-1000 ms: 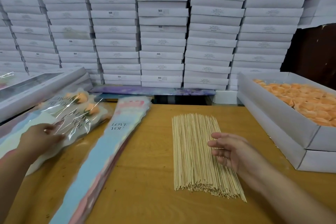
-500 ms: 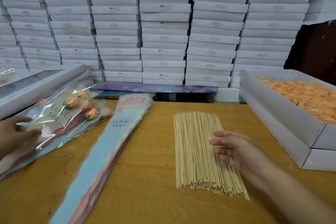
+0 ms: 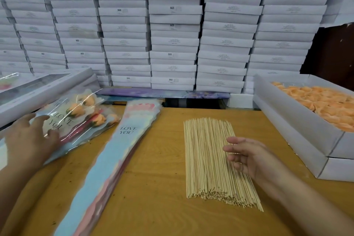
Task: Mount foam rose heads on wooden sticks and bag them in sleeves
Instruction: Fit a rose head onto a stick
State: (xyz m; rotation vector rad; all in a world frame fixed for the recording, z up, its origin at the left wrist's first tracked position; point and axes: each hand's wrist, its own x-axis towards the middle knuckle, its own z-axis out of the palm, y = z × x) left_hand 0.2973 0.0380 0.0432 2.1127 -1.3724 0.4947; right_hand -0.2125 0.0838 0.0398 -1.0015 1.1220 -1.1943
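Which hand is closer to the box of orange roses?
The right hand. It hovers over the wooden sticks, just left of the box of orange roses. The left hand rests on the bagged roses, far across the table.

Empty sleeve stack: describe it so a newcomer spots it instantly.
On the wooden table, left of the stick pile, lies the empty sleeve stack, running diagonally. Unlike the bagged roses under the left hand, it is flat, pastel blue-pink, printed LOVE YOU.

Pale wooden sticks (image 3: pixel 208 161) lie bundled mid-table; orange rose heads (image 3: pixel 323 103) fill the right-edge box; "LOVE YOU" sleeves (image 3: pixel 107 163) lie stacked left of the sticks.
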